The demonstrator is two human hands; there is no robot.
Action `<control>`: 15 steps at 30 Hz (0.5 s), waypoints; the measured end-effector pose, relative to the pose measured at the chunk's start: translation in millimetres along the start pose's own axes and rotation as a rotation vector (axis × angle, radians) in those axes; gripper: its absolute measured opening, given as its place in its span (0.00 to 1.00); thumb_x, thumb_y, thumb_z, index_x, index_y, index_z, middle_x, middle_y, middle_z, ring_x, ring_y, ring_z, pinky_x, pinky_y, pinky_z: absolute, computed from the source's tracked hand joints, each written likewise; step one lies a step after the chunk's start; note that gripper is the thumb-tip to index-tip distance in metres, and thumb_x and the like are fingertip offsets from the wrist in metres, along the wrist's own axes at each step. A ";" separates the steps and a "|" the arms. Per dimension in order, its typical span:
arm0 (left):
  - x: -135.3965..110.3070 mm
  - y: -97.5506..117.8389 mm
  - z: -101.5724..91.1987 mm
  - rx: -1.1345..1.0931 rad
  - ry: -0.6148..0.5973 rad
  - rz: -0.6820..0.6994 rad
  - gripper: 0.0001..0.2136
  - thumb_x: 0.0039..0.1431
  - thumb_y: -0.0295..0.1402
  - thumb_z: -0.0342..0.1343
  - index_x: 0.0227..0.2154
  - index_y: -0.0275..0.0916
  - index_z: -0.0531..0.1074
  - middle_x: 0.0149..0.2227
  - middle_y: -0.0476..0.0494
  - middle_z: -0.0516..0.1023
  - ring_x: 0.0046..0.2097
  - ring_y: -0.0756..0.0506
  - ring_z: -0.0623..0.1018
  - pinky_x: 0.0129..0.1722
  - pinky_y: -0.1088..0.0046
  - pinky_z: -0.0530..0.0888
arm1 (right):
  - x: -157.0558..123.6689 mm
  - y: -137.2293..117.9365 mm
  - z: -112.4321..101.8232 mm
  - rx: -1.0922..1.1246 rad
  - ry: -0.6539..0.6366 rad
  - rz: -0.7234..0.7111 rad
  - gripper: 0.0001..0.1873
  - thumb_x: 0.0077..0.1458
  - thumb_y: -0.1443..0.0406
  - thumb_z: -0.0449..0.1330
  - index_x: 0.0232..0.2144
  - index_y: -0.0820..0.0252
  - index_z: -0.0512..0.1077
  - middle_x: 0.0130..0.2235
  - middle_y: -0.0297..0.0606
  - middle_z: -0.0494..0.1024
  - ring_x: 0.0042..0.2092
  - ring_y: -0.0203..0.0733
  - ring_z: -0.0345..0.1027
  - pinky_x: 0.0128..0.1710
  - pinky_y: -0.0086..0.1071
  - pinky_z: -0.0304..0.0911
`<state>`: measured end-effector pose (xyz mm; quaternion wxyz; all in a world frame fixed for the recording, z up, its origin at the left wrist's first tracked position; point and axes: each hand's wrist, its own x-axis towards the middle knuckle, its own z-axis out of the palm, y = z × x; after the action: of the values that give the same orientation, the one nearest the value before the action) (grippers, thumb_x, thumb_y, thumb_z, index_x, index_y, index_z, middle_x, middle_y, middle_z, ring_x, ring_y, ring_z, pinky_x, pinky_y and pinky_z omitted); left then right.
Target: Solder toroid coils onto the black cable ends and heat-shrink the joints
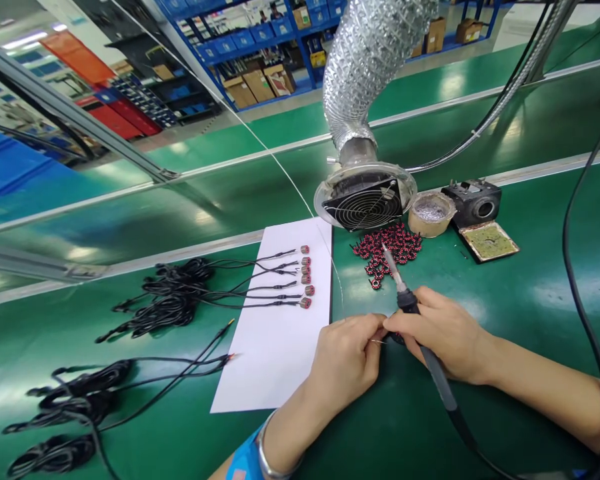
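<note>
My right hand [443, 333] is closed round a soldering iron [399, 280]; its tip points up and away toward a pile of small red coils [393, 248]. My left hand [345, 360] is closed in a pinch right against the right hand's fingertips. A thin wire end shows between the two hands, but what the left hand pinches is too small to name. Both hands rest on the green bench [505, 293], just right of a white sheet [280, 347].
Several black leads with coils on their ends [305, 277] lie across the white sheet. More black lead bundles [75, 400] lie at the left. A fume extractor fan [365, 200] on a foil duct, a solder reel [431, 213] and an iron stand with sponge [487, 240] stand behind the coils.
</note>
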<state>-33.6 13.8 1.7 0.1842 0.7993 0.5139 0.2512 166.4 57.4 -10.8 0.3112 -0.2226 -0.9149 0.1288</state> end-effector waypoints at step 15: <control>8.9 9.1 11.9 -0.116 -0.172 -0.278 0.07 0.58 0.31 0.59 0.39 0.39 0.78 0.20 0.55 0.69 0.22 0.51 0.65 0.24 0.75 0.60 | -8.9 12.3 -11.8 0.182 0.149 0.098 0.15 0.57 0.75 0.53 0.45 0.58 0.66 0.34 0.37 0.76 0.32 0.41 0.60 0.31 0.33 0.61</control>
<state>-16.9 17.8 -0.9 0.3064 0.7272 0.5863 0.1833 184.1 64.9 -10.9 0.3905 -0.2468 -0.8618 0.2096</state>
